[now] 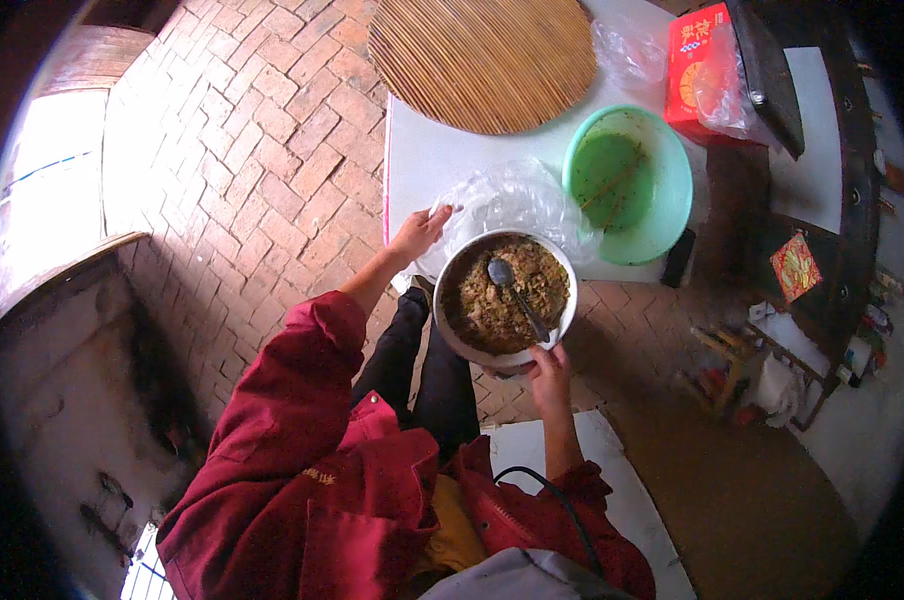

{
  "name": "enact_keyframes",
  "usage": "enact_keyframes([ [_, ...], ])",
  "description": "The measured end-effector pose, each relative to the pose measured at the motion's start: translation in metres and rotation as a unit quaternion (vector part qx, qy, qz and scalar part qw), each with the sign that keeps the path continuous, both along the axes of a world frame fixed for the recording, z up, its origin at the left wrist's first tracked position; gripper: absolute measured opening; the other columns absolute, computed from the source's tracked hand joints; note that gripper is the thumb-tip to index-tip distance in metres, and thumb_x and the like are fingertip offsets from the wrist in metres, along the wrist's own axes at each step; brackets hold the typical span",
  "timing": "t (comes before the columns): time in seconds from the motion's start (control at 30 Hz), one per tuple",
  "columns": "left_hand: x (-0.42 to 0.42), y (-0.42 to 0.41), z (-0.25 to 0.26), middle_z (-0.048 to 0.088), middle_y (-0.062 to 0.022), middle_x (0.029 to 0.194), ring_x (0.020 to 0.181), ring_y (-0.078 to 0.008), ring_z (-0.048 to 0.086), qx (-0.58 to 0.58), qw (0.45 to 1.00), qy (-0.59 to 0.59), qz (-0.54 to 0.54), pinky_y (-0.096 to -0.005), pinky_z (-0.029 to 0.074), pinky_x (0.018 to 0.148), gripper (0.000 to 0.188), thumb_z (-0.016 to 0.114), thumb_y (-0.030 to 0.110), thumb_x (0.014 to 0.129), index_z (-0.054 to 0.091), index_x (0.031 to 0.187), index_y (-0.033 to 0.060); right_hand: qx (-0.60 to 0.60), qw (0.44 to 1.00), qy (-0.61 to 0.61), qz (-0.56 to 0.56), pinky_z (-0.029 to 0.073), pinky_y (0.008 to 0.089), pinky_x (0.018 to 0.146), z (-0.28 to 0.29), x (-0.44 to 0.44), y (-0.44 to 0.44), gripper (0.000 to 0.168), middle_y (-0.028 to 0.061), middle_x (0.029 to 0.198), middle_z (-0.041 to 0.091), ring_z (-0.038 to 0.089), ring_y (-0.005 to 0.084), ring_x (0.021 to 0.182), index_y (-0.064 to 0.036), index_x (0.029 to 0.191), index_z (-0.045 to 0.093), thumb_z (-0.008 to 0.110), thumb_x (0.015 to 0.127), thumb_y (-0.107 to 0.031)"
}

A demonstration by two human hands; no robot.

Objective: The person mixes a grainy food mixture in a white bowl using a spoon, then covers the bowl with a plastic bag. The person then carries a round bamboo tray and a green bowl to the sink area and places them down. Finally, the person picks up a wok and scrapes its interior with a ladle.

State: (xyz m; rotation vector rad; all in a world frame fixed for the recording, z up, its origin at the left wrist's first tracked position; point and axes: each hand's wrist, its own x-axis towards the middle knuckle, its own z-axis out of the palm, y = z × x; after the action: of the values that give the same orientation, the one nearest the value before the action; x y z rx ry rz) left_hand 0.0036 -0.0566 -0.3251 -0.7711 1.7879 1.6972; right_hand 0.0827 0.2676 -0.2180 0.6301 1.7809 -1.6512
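Observation:
My right hand (549, 371) grips the near rim of a white bowl (452, 337), which is held over the table's near edge. The bowl contains a chopped, brownish-green filling (527, 262), and a metal spoon (500, 272) rests on it, its handle towards my right hand. At the table's left edge, my left hand (424, 234) pinches the edge of a clear plastic bag (508, 195) between thumb and fingers. The bag lies crumpled on the table behind the bowl and touches the green basin.
A green plastic basin (677, 199) holds liquid and thin sticks. Behind it are a round reed mat (482, 60), another clear bag (628, 52) and a red box (696, 60). A dark phone-like object (678, 259) lies at the table's edge. A wooden stool (722, 360) stands right.

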Motion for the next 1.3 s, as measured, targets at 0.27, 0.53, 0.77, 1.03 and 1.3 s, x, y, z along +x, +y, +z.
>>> enact_keyframes([
  [0.27,0.027,0.009,-0.047,0.061,-0.011,0.092,0.083,-0.0156,0.057,0.047,0.984,0.158,0.067,-0.0275,0.045,0.076,0.052,0.042,0.044,0.094,0.059,0.109,-0.0022,-0.086,0.99,-0.081,-0.082,0.043,0.0277,0.054,-0.025,-0.027,-0.046,0.027,0.0017,0.078,0.052,0.05,0.012,0.065,-0.004,0.107,0.052,0.056,0.082,-0.012],
  [0.53,0.024,0.003,0.009,0.036,0.0047,0.054,0.045,-0.008,0.032,0.101,0.99,-0.074,0.064,-0.0267,0.024,0.041,0.052,0.042,0.052,0.09,0.056,0.072,0.0062,-0.16,0.98,-0.038,-0.113,0.052,0.0383,0.08,-0.094,-0.06,-0.05,0.038,0.0114,0.115,0.054,0.058,0.0241,0.099,-0.004,0.119,0.045,0.049,0.081,-0.004],
  [0.77,0.047,0.029,0.015,0.044,0.0047,0.071,0.059,-0.0062,0.039,0.004,0.986,0.091,0.136,-0.0229,0.031,0.051,0.033,0.054,0.028,0.091,0.052,0.117,0.0078,-0.188,0.971,-0.018,-0.147,0.054,0.0372,0.074,-0.104,-0.082,-0.074,0.036,0.0087,0.109,0.056,0.06,0.0218,0.091,-0.005,0.117,0.045,0.049,0.081,-0.003],
  [1.03,0.06,0.041,0.005,0.058,-0.0055,0.089,0.078,-0.0121,0.055,-0.122,0.936,0.167,0.283,-0.0263,0.045,0.069,0.048,0.066,0.013,0.081,0.042,0.12,-0.0002,-0.221,0.96,-0.044,-0.164,0.056,0.0331,0.069,-0.107,-0.085,-0.099,0.028,0.0076,0.092,0.059,0.062,0.0194,0.075,-0.005,0.109,0.047,0.057,0.082,-0.008],
  [1.3,0.104,0.066,0.026,0.056,-0.0038,0.091,0.082,-0.0158,0.055,0.184,0.904,-0.123,0.366,-0.0305,0.044,0.071,0.023,0.06,0.02,0.084,0.051,0.101,0.0078,0.42,0.764,0.412,0.265,0.041,0.0419,0.079,-0.013,-0.108,-0.12,0.04,0.0115,0.097,0.052,0.051,0.0309,0.094,-0.01,0.103,0.052,0.072,0.071,-0.022],
])
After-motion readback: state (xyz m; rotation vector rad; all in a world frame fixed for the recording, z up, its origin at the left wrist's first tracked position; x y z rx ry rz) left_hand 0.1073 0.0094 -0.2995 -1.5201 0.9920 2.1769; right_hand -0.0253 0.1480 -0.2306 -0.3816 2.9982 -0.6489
